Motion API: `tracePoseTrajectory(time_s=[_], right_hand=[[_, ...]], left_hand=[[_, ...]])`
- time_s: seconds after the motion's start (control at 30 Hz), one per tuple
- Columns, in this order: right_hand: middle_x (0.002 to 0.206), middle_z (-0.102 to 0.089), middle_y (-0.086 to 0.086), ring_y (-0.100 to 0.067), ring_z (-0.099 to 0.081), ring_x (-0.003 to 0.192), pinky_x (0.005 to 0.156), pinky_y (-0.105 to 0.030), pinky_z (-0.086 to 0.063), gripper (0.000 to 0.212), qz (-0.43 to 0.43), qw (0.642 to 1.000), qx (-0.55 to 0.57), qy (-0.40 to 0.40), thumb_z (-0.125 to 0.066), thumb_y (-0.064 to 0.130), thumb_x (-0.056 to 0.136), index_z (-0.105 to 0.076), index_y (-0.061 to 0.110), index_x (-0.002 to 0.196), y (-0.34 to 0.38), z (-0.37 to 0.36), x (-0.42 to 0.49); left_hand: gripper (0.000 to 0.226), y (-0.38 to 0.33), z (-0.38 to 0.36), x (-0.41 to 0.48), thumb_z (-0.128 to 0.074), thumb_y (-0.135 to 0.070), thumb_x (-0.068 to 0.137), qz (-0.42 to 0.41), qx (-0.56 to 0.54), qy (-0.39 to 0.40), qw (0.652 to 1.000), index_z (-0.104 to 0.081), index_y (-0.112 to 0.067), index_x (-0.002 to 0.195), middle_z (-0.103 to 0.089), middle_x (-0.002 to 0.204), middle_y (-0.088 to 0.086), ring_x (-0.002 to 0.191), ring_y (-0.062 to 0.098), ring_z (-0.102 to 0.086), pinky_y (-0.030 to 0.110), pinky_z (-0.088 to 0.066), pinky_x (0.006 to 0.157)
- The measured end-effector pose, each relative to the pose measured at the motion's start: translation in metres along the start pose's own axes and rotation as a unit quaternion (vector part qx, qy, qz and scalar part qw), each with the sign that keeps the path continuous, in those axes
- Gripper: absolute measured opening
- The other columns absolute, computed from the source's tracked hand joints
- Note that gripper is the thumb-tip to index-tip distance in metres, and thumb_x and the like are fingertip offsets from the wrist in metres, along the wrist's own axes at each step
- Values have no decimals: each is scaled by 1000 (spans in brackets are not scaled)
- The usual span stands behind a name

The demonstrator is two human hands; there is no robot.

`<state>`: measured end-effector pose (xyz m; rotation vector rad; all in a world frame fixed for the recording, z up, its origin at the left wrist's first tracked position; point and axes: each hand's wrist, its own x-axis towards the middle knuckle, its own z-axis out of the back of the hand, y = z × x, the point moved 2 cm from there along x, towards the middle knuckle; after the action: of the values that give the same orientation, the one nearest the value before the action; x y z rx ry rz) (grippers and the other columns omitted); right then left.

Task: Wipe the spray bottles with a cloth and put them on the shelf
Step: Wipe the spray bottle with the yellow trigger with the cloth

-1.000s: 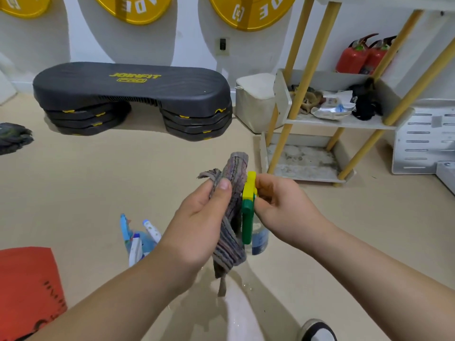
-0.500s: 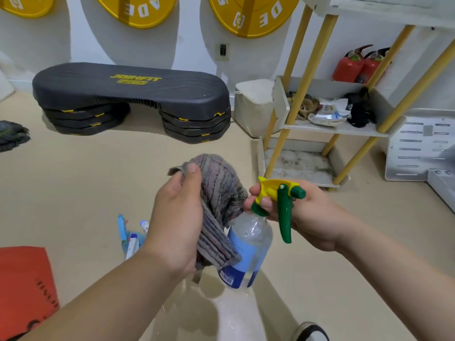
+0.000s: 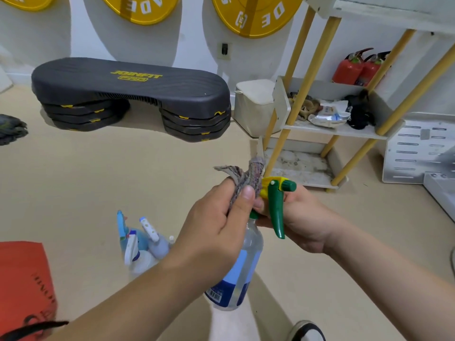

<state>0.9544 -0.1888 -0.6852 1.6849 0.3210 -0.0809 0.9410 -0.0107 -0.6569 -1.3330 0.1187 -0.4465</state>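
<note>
Over the floor (image 3: pixel 123 173), near its front edge, the bottle (image 3: pixel 242 274) hangs in mid-air between both hands, neck up and base slanting down toward the wearer. The right hand (image 3: pixel 302 222) grips the neck just under the yellow head (image 3: pixel 270 180), fingers curled round it. The left hand (image 3: pixel 216 225) pinches the cloth (image 3: pixel 246 178) between thumb and fingers. Half a second ago the cloth lay draped over the bottle's shoulder. Now it is bunched high against the back of the head, and the clear body with its blue label shows uncovered. The green trigger (image 3: pixel 277 212) hangs free. I judge the wiping has gone from the body up to the head, so this bottle is nearly done and the shelf comes next.

The floor is beige and smooth. Along its far edge, under yellow plates (image 3: pixel 253 13) on the white wall, sits a black step (image 3: pixel 128 92) on stacked risers. Toward the far right corner stands the shelf (image 3: pixel 364 134), white boards on yellow poles. Its middle board carries rags and a packet, and its lowest board is stained. A slotted white panel (image 3: pixel 418 148) lies to its right, a white bin (image 3: pixel 256 104) to its left, and two red extinguishers (image 3: pixel 357 68) stand behind. A red bag (image 3: pixel 22 279) lies at the near left corner. Between it and the hands, the other bottles (image 3: pixel 140 244) wait on the floor.
</note>
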Motion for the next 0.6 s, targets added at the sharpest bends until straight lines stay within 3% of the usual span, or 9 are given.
tracePoseTrajectory(time_s=[0.07,0.13,0.2,0.3,0.37,0.47,0.53,0.6], right_hand=[[91,-77,-8,-20,-73,91,93,-40,-61,10,12,999,-42,-3,-72,12,91,-79,16,88,2,-6,0],[97,-78,-19,-24,-70,93,95,-45,-59,5,16,997,-71,-11,-74,10,95,-79,9,94,3,-10,3],[111,-71,-35,-29,-64,95,101,-58,-52,29,11,996,-86,-30,-77,15,89,-72,-6,108,2,-10,8],[106,-66,-42,-27,-58,88,98,-67,-49,44,-20,992,-109,-53,-70,17,84,-60,-17,110,-4,-12,13],[89,-66,-34,-26,-54,82,83,-54,-52,48,-30,989,-119,-87,-72,19,81,-56,-19,105,-8,-9,15],[74,-56,-17,-23,-47,73,74,-39,-42,40,-30,981,-116,-151,-79,14,85,-56,-18,94,-13,-1,19],[70,-54,-15,-22,-46,70,71,-39,-42,41,-37,969,-131,-204,-81,15,83,-57,-17,92,-13,3,21],[66,-59,-17,-21,-51,65,67,-40,-46,39,-34,950,-191,-246,-83,22,77,-63,-10,86,-9,5,21]], left_hand=[[43,0,2,1,-41,-49,106,11,14,-8,1000,-57,-11,92,-60,75,10,69,30,-53,49,-47,64],[45,2,6,5,-43,-48,110,78,-18,-39,996,-57,-9,93,-60,71,2,64,20,-51,39,-44,60],[42,7,8,9,-47,-45,109,159,-83,-46,983,-62,-8,98,-66,76,2,69,14,-57,32,-46,64],[38,5,4,6,-49,-44,109,195,-171,-14,966,-69,-12,107,-77,102,16,85,18,-70,33,-52,72],[34,4,-2,1,-48,-41,109,198,-201,-5,959,-75,-20,106,-80,102,10,90,19,-74,33,-55,74],[34,5,-5,-1,-50,-40,109,173,-192,-19,966,-75,-18,104,-80,98,7,96,24,-76,39,-57,89],[37,7,-6,-2,-53,-41,108,150,-153,-27,976,-67,-13,89,-69,75,8,71,19,-65,32,-51,72],[39,9,-10,-4,-52,-34,108,138,-89,-30,986,-54,-16,74,-49,56,-7,55,8,-46,20,-41,53]])
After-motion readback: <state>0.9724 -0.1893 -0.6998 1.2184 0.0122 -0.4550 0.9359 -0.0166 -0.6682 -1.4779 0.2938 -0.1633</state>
